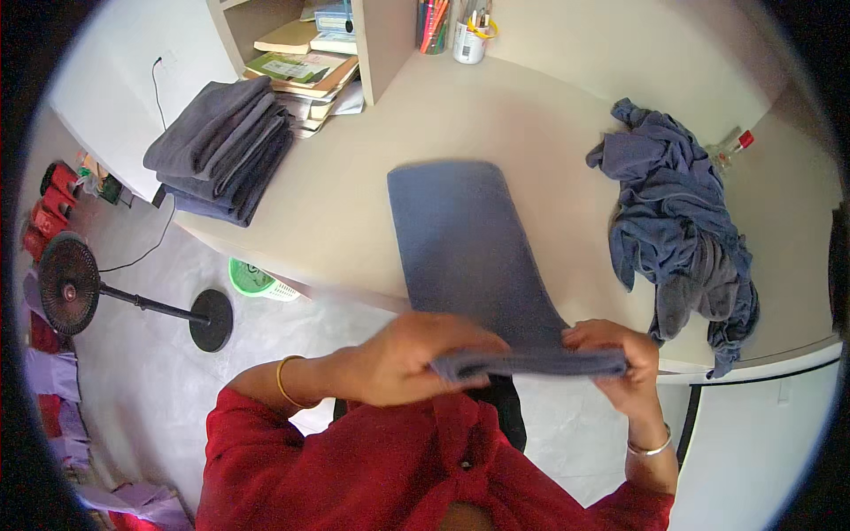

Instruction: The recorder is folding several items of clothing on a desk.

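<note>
A long blue-grey towel, folded into a narrow strip, lies flat on the desk and runs toward me. Its near end is lifted off the desk edge in front of my body. My left hand, somewhat blurred, grips the left corner of that end, and my right hand pinches the right corner. To the left stands a stack of folded dark grey-blue towels. On the right, a crumpled heap of similar towels spills over the desk's front edge.
The pale desk has a shelf with books and papers at its back left. Pens in a white cup stand at the back. A red-capped clear bottle is behind the heap. Below left are a fan and a green-rimmed basket.
</note>
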The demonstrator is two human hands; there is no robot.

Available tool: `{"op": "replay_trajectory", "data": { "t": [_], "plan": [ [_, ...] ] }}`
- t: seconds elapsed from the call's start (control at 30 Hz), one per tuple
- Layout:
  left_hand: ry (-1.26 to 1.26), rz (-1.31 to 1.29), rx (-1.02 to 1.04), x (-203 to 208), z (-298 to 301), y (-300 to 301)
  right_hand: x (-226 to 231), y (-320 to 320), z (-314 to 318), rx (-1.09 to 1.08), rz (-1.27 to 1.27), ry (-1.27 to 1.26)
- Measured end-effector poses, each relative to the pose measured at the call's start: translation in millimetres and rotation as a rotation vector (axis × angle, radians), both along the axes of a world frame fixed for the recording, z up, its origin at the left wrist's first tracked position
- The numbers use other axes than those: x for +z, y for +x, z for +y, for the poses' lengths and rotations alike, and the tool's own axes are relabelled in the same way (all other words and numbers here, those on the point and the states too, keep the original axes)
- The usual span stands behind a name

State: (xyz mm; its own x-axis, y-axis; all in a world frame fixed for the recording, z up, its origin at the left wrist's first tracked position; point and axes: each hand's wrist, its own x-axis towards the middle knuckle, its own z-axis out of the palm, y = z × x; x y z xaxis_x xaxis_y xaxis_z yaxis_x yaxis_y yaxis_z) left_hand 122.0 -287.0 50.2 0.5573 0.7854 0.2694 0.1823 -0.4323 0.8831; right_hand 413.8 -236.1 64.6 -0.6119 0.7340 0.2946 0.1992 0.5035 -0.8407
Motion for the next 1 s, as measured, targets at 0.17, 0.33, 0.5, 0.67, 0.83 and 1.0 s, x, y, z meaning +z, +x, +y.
{"op": "replay_trajectory", "data": {
  "t": [0.17, 0.33, 0.5, 0.67, 0.83, 1.0],
  "plan": [
    [-0.088, -0.085, 0.292, 9.6, 8.1, -15.9, 2.8, -26.0, 28.4, -0.218, -0.044, -0.288],
    [-0.049, -0.353, 0.460, 14.6, 47.5, -34.2, 17.7, -84.1, 86.5, -0.183, 0.144, -0.118],
    [-0.278, -0.109, 0.746, -35.1, 123.9, -62.7, -40.9, -103.0, 141.9, -0.235, 0.129, -0.470],
    [-0.195, -0.050, 0.749, -49.0, 115.6, -67.8, -36.7, -94.1, 112.4, -0.187, 0.066, -0.622],
    [-0.210, -0.128, 0.701, -40.7, 118.4, -71.1, -32.0, -91.5, 108.6, -0.127, 0.047, -0.405],
    [-0.051, 0.021, 0.777, -45.4, 141.3, -81.4, -53.4, -106.7, 139.7, -0.204, 0.072, -0.298]
  ]
}}
